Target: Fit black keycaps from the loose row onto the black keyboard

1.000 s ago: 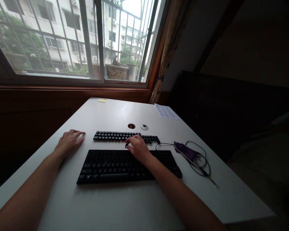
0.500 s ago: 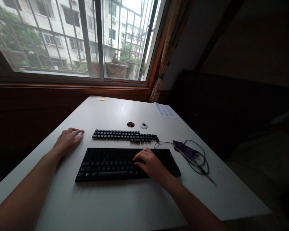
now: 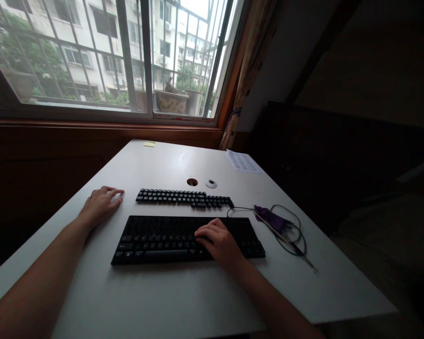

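A black keyboard (image 3: pixel 155 254) lies in front of me on the white table. Its lower left rows carry keycaps, while the upper rows look dark and bare. My right hand (image 3: pixel 217 242) is over the right half of the keyboard, thumb and fingertips drawn together on a keycap in the lower rows. The palm hides the keys beneath it. Loose black keycaps (image 3: pixel 171 197) are lined up in rows just behind the keyboard. To their left, my left hand (image 3: pixel 101 205) rests on the tabletop with its fingers stretched out, holding nothing.
Right of the keyboard lie a purple cloth (image 3: pixel 272 220), a looped black cable (image 3: pixel 300 223) and a thin stick-like tool (image 3: pixel 309 263). Behind the keycaps are a cable hole (image 3: pixel 192 182) and a white ring cover (image 3: pixel 211 184). Printed paper (image 3: pixel 243 161) and yellow notes (image 3: pixel 149 144) lie farther back.
My right fingertips have shifted very slightly left on the keyboard. My left hand stays in place, and the keycap rows look the same.
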{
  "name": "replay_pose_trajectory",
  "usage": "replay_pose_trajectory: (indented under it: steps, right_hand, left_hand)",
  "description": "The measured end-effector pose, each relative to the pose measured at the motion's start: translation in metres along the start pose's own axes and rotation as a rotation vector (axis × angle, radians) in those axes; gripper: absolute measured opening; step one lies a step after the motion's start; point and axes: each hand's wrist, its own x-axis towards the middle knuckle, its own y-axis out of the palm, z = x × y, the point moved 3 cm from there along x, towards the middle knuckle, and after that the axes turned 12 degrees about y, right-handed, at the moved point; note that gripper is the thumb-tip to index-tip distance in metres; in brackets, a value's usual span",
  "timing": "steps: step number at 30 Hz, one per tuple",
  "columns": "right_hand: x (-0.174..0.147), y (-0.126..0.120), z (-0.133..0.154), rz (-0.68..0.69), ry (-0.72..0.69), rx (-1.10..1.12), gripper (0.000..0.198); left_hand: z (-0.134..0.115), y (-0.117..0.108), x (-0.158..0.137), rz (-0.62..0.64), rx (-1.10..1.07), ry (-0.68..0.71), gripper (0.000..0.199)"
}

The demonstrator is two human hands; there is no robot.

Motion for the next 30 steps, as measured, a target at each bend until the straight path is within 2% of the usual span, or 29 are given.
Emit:
replay_pose_trajectory:
  steps: [5, 10, 15, 19, 21, 30]
  right_hand:
    - [-0.003, 0.003, 0.003, -0.003, -0.044, -0.059, 0.007]
    - [-0.01, -0.001, 0.011, -0.023, -0.102, -0.09, 0.015]
    - [-0.032, -0.002, 0.016, -0.003, -0.09, -0.187, 0.031]
    - [-0.053, 0.002, 0.015, 0.028, -0.104, -0.242, 0.057]
    - [-0.058, 0.005, 0.014, 0.041, -0.103, -0.27, 0.063]
    - [-0.057, 0.006, 0.017, 0.044, -0.153, -0.355, 0.06]
  left_hand:
    - [0.0, 0.001, 0.0, -0.01, 0.006, -0.007, 0.06]
    - [0.001, 0.001, 0.0, 0.004, 0.006, -0.003, 0.061]
    - [0.001, 0.001, 0.0, -0.012, -0.015, -0.006, 0.059]
    - [0.001, 0.002, 0.0, 0.003, -0.013, -0.004, 0.061]
    - [0.001, 0.001, 0.0, 0.007, -0.012, -0.007, 0.06]
    - [0.004, 0.004, 0.002, 0.003, -0.015, 0.007, 0.06]
